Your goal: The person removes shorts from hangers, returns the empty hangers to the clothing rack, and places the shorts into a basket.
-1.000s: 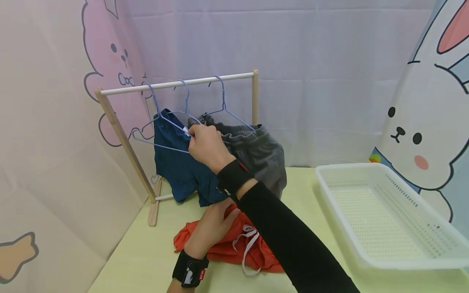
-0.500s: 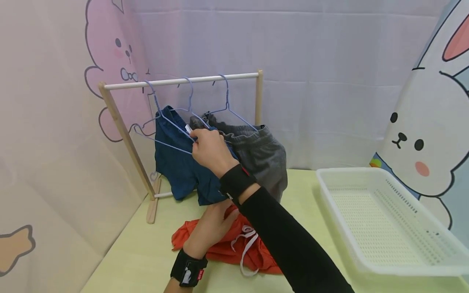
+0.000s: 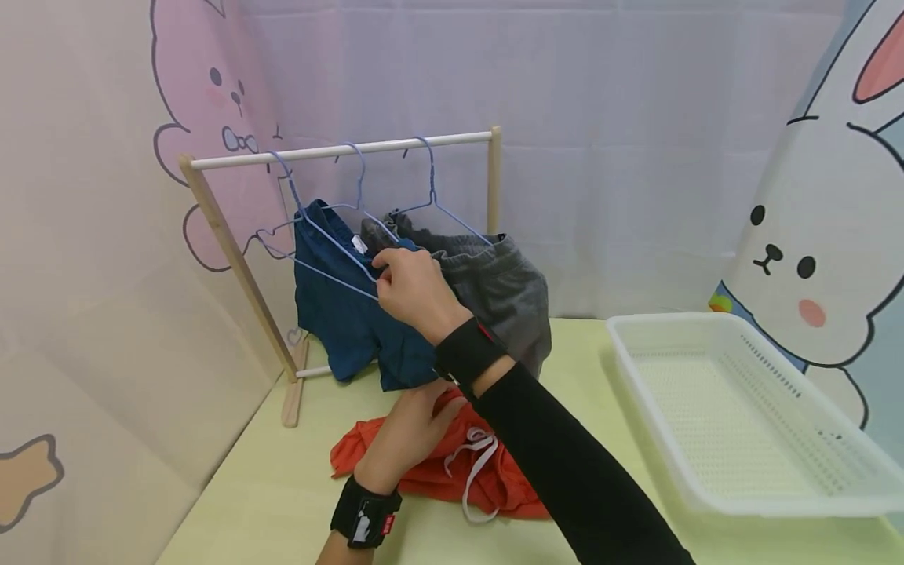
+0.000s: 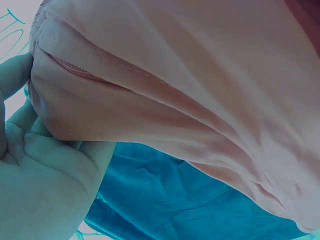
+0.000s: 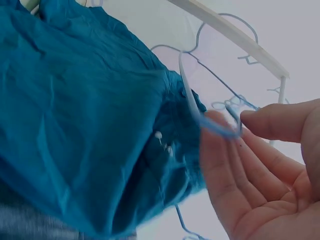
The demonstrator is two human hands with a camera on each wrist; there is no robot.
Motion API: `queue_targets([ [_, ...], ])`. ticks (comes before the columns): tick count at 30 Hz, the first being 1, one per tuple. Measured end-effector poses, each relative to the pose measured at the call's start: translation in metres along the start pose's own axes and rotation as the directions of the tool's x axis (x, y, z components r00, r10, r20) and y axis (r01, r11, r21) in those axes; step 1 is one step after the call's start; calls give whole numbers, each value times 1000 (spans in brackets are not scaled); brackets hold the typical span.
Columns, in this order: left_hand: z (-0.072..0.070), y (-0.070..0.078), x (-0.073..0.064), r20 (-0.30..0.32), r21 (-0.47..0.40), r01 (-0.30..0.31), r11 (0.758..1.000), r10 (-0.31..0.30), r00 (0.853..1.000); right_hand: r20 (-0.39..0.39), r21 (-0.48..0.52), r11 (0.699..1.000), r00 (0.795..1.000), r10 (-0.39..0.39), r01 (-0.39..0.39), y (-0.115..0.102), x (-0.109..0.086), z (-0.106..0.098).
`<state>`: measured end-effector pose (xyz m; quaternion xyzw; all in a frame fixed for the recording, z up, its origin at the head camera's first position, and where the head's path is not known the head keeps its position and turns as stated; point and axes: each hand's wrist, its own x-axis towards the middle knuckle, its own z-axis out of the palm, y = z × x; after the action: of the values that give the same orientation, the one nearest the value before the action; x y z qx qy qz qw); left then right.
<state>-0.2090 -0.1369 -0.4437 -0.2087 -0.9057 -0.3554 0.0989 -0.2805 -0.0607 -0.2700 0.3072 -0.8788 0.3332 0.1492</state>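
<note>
In the head view my right hand point(image 3: 421, 292) pinches the right end of the front blue wire hanger point(image 3: 293, 188), whose hook is over the rack's rail. The right wrist view shows the hanger's curved end point(image 5: 222, 132) between thumb and fingers. Navy shorts point(image 3: 339, 314) with a white tag hang just behind it. My left hand point(image 3: 406, 435) is low, at the red shorts point(image 3: 438, 482) with a white drawstring, lying bunched on the table. Close up in the left wrist view, thumb and fingers pinch the red shorts' gathered edge point(image 4: 42, 75); some fingers are hidden behind the cloth.
A wooden rack with a white rail point(image 3: 318, 152) stands at the back left. Grey shorts point(image 3: 504, 290) hang on its right-hand hanger point(image 3: 432, 176). A white perforated basket point(image 3: 695, 502) sits on the table point(image 3: 233, 502) at the right. Printed curtains point(image 3: 636, 157) enclose the back and left.
My right hand has shifted slightly right and down along with the hanger's end, and the navy shorts' white tag now shows clear of the fingers. The left hand stays at the red shorts.
</note>
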Motion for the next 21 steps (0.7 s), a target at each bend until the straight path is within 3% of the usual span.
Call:
queue_targets([
  [7, -2, 1, -1, -24, 11, -43, 999, 43, 999, -88, -18, 999, 995, -43, 42, 5, -26, -32],
  [14, -3, 3, -1, -1, -24, -23, 999, 23, 1000, -243, 5, 1000, 970, 2, -1, 25, -78, -75],
  [21, -2, 4, -4, 33, -42, 21, 999, -19, 999, -193, -9, 995, 977, 92, -96, 53, -137, -89],
])
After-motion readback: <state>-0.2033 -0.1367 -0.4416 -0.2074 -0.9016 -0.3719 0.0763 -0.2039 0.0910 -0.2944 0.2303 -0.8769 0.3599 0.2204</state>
